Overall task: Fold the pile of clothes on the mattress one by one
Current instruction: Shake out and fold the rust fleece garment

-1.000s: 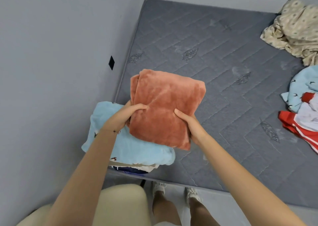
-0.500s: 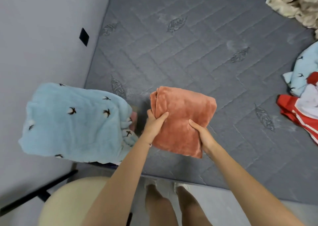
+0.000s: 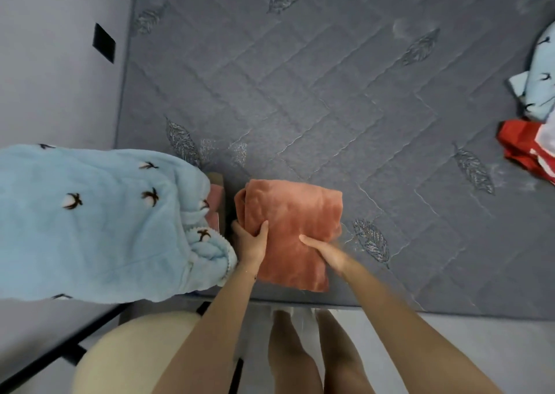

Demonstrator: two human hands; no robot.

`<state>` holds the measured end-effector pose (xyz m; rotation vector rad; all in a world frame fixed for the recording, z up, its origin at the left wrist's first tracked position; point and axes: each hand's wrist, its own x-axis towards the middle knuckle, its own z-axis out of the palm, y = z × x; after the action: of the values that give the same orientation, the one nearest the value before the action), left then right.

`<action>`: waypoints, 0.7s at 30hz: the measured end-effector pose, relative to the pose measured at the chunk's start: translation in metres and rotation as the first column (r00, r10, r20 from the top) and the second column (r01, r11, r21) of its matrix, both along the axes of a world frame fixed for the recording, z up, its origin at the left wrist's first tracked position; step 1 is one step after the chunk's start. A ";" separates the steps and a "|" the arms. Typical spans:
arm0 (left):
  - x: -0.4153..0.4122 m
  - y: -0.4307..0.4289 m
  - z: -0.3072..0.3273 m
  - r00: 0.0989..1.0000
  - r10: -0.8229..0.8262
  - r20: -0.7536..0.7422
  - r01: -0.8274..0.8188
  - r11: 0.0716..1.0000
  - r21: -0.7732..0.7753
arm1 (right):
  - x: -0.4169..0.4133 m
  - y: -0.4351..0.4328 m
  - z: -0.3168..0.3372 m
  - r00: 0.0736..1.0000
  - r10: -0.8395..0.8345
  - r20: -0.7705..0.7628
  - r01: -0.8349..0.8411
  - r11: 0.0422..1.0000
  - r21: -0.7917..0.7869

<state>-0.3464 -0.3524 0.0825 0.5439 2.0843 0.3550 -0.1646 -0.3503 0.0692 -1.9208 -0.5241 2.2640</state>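
A folded rust-orange fleece cloth [image 3: 295,213] lies near the front edge of the grey quilted mattress [image 3: 330,93]. My left hand [image 3: 251,242] grips its left edge, thumb on top. My right hand [image 3: 326,251] holds its near right part, thumb on top; it is blurred. To the left is a folded light-blue fleece garment [image 3: 99,222] with small dark bird prints, on top of a stack. At the right edge lie unfolded clothes: a light-blue piece [image 3: 540,78] and a red and white one [image 3: 528,150].
A pink folded item [image 3: 216,203] peeks out beside the blue garment. A grey wall with a black square [image 3: 104,43] runs along the left. The mattress front edge [image 3: 390,306] is below the cloth. My legs and a beige rounded seat [image 3: 135,354] are below it.
The view tilted down and shifted. The orange cloth came down from above the blue stack to the mattress beside it, still in both hands.
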 end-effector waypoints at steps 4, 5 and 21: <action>0.015 -0.001 0.032 0.980 -0.175 -0.100 0.179 0.983 0.040 | -0.003 0.000 0.033 0.959 0.065 0.277 -0.112 0.981 0.160; 0.020 0.000 0.043 0.956 -0.253 -0.150 0.265 0.962 0.068 | -0.001 0.001 0.045 0.932 0.070 0.355 -0.149 0.968 0.202; 0.184 0.033 0.179 0.284 -0.795 -0.537 0.950 0.309 0.045 | 0.191 -0.004 0.218 0.567 0.043 0.823 -0.577 0.733 0.359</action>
<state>-0.1627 -0.3197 0.2616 2.1048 1.6875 -0.1062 0.0260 -0.3545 0.2873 -2.4346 -1.6099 0.9413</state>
